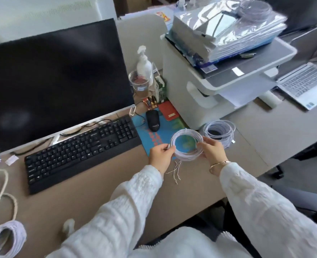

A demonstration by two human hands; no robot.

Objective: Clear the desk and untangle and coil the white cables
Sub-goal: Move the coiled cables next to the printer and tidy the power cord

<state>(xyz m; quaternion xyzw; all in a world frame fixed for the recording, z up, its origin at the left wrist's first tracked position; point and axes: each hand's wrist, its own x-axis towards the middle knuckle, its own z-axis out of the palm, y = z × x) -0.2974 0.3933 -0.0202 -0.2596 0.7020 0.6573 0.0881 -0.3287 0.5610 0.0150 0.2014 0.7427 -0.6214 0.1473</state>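
Note:
I hold a round coil of white cable (186, 135) over the blue mouse pad (154, 136), just above the desk. My left hand (160, 155) pinches its left side and my right hand (212, 150) grips its right side. Thin loose ends (175, 172) hang from the coil onto the desk. A second white coil (220, 130) lies flat to the right, beside the printer. A third white coil (4, 239) lies at the desk's front left corner.
A black keyboard (81, 149) and a dark monitor (55, 77) fill the left. A black mouse (152, 120), a red booklet (168, 110), a spray bottle (144, 64) and a printer (219, 81) stand behind. A beige cord (3, 192) loops at far left. A laptop (303, 82) sits far right.

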